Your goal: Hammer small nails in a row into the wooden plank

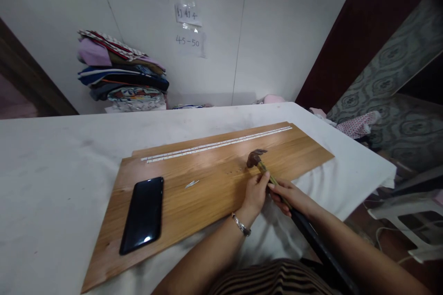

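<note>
A claw hammer (256,158) with a rusty brown head rests head-down on a wooden board (194,193). My right hand (289,196) is wrapped round its yellowish handle. My left hand (256,192), with a metal bracelet at the wrist, is closed beside the handle just below the head, fingertips pinched against the board; whatever it pinches is too small to make out. A few small dark marks sit in the wood left of the hammer head. Loose nails (191,184) lie on the board further left.
A black phone (143,214) lies on the board's left part. A long pale strip (218,144) runs along the board's far edge. The board sits on a white-covered table (62,161). Folded fabrics (121,71) are stacked by the wall. A white plastic stool (408,221) stands at right.
</note>
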Demonstrator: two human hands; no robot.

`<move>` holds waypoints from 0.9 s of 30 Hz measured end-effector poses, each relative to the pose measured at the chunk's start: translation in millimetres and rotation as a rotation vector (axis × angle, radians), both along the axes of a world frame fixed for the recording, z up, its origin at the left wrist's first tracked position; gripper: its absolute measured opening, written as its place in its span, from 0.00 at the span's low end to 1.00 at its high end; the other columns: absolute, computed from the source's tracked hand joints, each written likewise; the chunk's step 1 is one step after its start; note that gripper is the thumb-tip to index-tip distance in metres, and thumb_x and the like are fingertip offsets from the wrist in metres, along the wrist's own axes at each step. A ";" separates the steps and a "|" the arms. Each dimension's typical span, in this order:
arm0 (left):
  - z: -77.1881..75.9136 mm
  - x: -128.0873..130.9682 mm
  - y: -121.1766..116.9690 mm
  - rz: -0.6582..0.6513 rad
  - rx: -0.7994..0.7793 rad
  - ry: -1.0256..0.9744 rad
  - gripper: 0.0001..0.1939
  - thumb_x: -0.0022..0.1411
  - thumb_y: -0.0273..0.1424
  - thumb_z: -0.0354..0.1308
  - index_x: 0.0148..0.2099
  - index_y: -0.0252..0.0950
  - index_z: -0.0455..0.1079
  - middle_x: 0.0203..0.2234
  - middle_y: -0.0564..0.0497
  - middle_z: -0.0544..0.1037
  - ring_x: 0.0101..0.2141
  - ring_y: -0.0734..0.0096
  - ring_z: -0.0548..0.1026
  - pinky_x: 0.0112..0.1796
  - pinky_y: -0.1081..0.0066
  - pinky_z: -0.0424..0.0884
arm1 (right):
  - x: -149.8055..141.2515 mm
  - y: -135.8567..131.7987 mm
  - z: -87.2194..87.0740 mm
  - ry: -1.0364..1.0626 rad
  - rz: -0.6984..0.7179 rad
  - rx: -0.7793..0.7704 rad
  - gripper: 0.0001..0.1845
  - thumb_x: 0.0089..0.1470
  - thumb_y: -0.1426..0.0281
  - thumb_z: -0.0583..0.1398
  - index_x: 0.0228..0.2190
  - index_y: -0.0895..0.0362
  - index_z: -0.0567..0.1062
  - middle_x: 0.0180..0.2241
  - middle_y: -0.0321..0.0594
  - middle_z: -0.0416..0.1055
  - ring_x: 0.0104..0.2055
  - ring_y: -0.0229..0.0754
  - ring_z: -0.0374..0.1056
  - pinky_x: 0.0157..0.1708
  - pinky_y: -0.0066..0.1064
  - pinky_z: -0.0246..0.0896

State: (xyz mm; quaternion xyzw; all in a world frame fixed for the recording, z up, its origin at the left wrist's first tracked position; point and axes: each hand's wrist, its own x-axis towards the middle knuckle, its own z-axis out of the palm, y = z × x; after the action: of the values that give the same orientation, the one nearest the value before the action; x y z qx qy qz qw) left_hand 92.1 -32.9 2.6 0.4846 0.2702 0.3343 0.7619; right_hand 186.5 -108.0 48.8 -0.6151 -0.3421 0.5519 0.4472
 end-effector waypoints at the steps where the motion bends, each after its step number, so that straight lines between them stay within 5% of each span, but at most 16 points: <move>1: -0.4 0.0 0.1 0.000 0.000 0.007 0.25 0.55 0.53 0.56 0.26 0.34 0.66 0.20 0.53 0.69 0.23 0.74 0.65 0.26 0.72 0.59 | -0.3 -0.1 0.5 0.000 -0.002 -0.002 0.24 0.48 0.49 0.63 0.23 0.55 0.63 0.16 0.24 0.59 0.09 0.26 0.50 0.05 0.19 0.48; 27: 0.5 2.4 1.0 0.011 -0.073 -0.051 0.25 0.54 0.52 0.59 0.25 0.33 0.68 0.18 0.52 0.71 0.21 0.74 0.66 0.24 0.73 0.60 | -3.3 4.2 6.9 -0.014 -0.002 -0.031 0.27 0.44 0.47 0.64 0.19 0.55 0.61 0.13 0.24 0.56 0.08 0.26 0.48 0.05 0.19 0.48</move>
State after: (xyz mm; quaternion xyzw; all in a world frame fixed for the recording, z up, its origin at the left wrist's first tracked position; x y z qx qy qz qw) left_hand 94.4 -31.9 3.0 0.4461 0.2655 0.3407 0.7838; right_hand 183.2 -103.8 55.7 -0.6262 -0.3361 0.5523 0.4357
